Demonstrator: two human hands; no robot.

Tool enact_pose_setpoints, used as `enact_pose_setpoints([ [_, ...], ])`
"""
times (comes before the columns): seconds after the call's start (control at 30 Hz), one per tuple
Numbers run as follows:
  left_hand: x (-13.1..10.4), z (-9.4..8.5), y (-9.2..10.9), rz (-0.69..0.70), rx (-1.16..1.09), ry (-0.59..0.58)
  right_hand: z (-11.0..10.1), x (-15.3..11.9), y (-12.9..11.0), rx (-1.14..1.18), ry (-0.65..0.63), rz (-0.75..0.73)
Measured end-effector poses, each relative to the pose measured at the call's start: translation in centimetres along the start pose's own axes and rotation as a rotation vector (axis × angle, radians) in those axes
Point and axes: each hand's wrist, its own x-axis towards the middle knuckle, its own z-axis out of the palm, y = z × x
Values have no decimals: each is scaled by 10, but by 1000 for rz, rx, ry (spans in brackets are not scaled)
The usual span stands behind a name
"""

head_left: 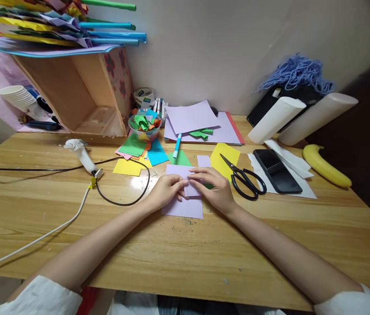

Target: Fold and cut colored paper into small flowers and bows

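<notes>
Between my hands is a small piece of light purple paper [192,189], with a narrow fold along its left side. My left hand [168,190] pinches that folded edge between thumb and fingers. On the paper's upper and right part, my right hand [216,188] closes its thumb and fingertips. Beneath them a larger light purple sheet [182,209] lies flat on the wooden table. Just beyond my right hand are a purple paper strip [203,160], a yellow sheet [226,155] and black-handled scissors [244,177], blades partly spread. A blue marker [177,146] rests on green paper [183,158].
Coloured papers [134,146] and a bowl of paper scraps [144,127] sit back left, near a wooden box [119,87]. A cable [132,204] loops left of my hands. At right are a phone [277,170], a banana [325,165] and white rolls [276,120].
</notes>
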Motion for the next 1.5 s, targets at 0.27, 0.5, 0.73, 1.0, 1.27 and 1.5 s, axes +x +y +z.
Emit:
enact_pose_setpoints([
  [0.27,-4,-1,0,56,34,-55,0,-2,-2,-39,-23,-8],
  [0.5,-4,-2,-1,46,48,-100,1,-2,-2,-30,-53,3],
  [0.73,-3,-3,-2,23,-5,-91,1,-2,-1,-12,-27,38],
  [1.0,-2,-2,-2,-24,-25,-70,0,-3,-1,-26,-1,-4],
  [1.27,-4,1,-4,43,75,-4,-1,-6,-2,-153,-48,-171],
  [1.5,-4,-2,-2,24,102,-34,-2,-7,-1,-283,-92,-360],
])
